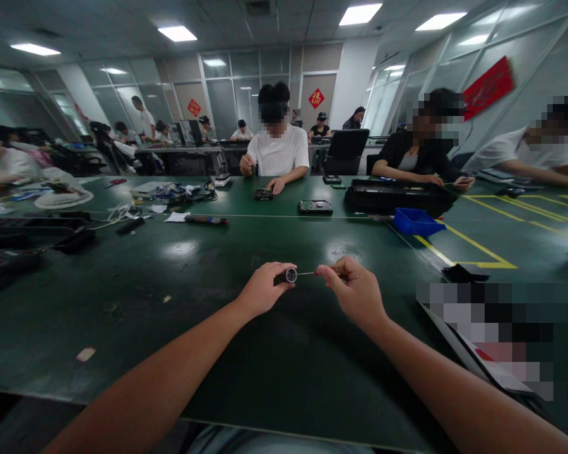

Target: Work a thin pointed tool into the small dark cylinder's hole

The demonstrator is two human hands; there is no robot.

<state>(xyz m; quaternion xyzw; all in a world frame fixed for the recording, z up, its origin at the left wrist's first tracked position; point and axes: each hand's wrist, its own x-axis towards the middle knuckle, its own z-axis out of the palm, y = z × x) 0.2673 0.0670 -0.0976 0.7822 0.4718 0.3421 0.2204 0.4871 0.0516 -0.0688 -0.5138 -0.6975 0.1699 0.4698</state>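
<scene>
My left hand (264, 289) is closed around a small black cylinder (289, 275) with a round silvery end that faces right. My right hand (355, 289) pinches a thin tool with a reddish handle (318, 273), and its fine metal tip points at the cylinder's end. Both hands hover just above the dark green table (170, 302), close together near its middle.
Across the table sit several people at work, with small black devices (315, 207), a black case (397, 197) and a blue bin (415, 221) before them. Cables and tools (170, 195) lie at the left. Yellow tape lines (478, 249) mark the right side.
</scene>
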